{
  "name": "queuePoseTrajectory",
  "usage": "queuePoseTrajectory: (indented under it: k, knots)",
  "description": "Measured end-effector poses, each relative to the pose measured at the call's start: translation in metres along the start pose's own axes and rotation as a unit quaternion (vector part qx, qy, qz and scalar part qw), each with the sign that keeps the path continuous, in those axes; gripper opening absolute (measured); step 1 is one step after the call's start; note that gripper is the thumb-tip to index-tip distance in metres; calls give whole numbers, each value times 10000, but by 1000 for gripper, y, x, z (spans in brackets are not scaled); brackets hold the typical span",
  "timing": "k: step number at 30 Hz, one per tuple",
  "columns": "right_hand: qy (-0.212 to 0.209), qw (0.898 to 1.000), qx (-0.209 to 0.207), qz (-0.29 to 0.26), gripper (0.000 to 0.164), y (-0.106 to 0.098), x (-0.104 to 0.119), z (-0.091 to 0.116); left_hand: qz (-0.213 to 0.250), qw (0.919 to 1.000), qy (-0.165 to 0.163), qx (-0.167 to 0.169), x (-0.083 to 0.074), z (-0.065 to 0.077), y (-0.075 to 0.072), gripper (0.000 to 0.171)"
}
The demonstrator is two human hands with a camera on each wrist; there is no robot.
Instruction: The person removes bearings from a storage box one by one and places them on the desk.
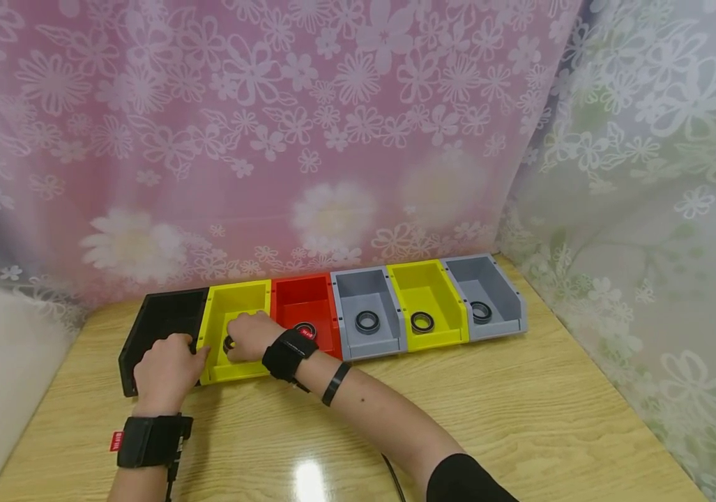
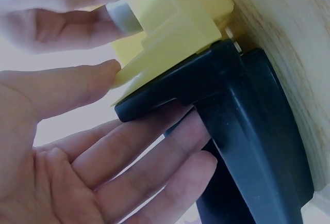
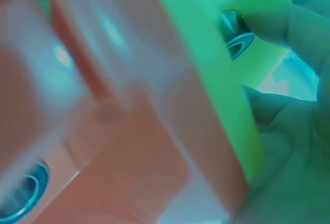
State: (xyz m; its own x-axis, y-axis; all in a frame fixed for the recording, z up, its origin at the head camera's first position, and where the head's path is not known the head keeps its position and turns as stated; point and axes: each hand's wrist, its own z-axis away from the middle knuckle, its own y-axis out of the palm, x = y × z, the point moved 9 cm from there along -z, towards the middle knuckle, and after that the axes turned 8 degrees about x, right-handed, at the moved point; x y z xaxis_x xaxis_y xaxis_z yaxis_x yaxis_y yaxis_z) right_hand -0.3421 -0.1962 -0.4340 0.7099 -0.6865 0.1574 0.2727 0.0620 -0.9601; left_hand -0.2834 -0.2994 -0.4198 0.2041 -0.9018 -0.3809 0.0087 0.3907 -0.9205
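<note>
My right hand [image 1: 255, 336] reaches into the left yellow bin [image 1: 240, 296] and holds a ball bearing [image 1: 228, 344] there. Partly covered by the fingers, that bearing [image 3: 237, 34] also shows in the right wrist view. My left hand [image 1: 168, 369] grips the adjoining side walls of the black bin [image 1: 172, 310] and the yellow bin, the thumb [image 2: 98, 79] on the yellow side and the other fingers inside the black bin. Beside the right wrist, another bearing [image 1: 305, 330] lies in the red bin [image 1: 304, 289].
To the right stand a grey bin [image 1: 360, 282], a second yellow bin [image 1: 423, 282] and another grey bin [image 1: 473, 272], each with one bearing. The joined row sits on a wooden table [image 1: 521, 418] before a pink flowered curtain [image 1: 257, 139]. A cable [image 1: 393, 477] lies near the right forearm.
</note>
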Motion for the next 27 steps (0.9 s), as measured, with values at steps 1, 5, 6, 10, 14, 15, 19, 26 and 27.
queuePoseTrajectory:
  k: [1, 5, 6, 10, 14, 15, 19, 26, 27]
  knots:
    - [-18, 9999, 12, -112, 20, -1, 0, 1, 1, 10000, 7, 1, 0, 0, 0, 48]
    - [-125, 9992, 47, -384, 22, -6, 0, 7, 26, 10000, 29, 12, 0, 1, 2, 47]
    - [-140, 9991, 45, -386, 22, -8, 1, 8, 29, 10000, 35, 8, 0, 1, 2, 46]
    - [-162, 9997, -1, -207, 23, -19, 4, 18, 26, 10000, 57, -17, 0, 1, 1, 45]
    - [-243, 9996, -143, -58, 24, -34, 8, 33, -1, 10000, 54, -21, -1, 1, 0, 46]
    - [-298, 9994, -186, -38, 24, -37, 10, 36, -4, 10000, 48, -20, -1, 1, 0, 46]
    - [-478, 9984, -295, -82, 24, -47, 16, 49, 2, 10000, 20, 0, -1, 1, -1, 45]
    - [-661, 9974, -260, 116, 34, -48, 31, 71, -1, 10000, 68, -8, -1, 1, -1, 43]
    - [-672, 9973, -230, 174, 34, -46, 32, 73, 5, 10000, 80, -18, -1, 1, -1, 41]
